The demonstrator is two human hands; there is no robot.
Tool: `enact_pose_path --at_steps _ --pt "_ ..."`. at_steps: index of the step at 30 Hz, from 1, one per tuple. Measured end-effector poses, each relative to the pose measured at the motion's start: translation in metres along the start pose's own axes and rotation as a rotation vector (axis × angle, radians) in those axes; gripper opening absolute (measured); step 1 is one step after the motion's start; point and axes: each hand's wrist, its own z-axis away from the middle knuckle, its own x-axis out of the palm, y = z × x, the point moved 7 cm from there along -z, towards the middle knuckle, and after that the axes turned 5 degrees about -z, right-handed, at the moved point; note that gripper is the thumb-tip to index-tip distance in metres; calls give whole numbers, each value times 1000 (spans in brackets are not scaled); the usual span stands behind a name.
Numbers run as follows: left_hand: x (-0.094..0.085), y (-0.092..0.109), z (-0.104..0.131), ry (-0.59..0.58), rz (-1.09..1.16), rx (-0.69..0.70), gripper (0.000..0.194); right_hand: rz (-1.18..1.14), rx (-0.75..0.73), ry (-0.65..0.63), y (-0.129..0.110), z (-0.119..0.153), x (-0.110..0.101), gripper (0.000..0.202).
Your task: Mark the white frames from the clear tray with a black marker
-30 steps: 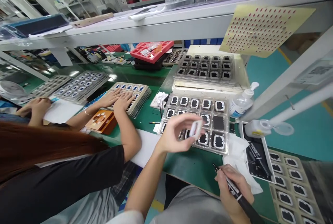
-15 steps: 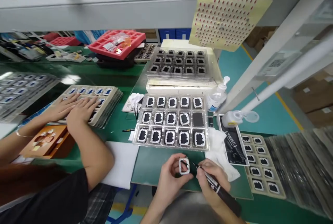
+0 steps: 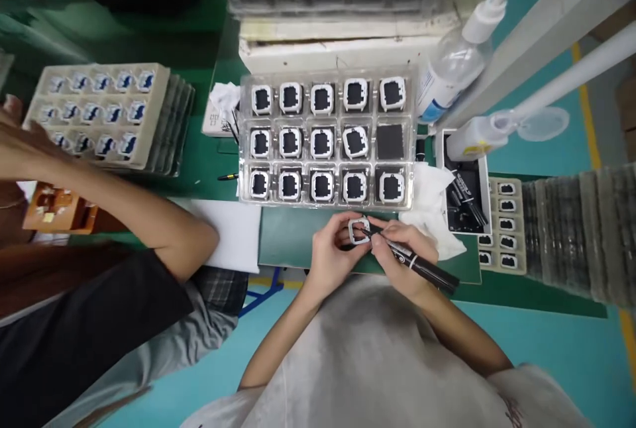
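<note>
My left hand pinches a small white square frame with rounded corners, just above the green work mat. In my right hand is a black marker pen, its tip at the frame's right side; whether it touches the frame I cannot tell. Beyond my hands lies a clear plastic tray with rows of similar white frames over black inserts. One pocket at the right of its middle row shows only a dark square pad.
At the left, a co-worker's arm reaches over stacked cream trays of blue-and-white parts. A pump bottle, a white tissue and a box of black parts stand at the right, beside many stacked trays.
My view has tilted down and closer. The marker's tip has moved left to the white frame, and my hands are closer together. The co-worker's hands have shifted left on their tray.
</note>
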Motion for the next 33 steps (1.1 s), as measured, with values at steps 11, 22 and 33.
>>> enact_pose_path --at_steps 11,22,33 --pt "-1 10 11 110 -262 130 32 159 -113 -19 -10 -3 7 21" --pt "0 14 14 147 -332 182 30 153 -111 -17 -8 -3 8 22" --pt "1 13 17 139 -404 200 31 174 -120 -6 -9 -3 8 22"
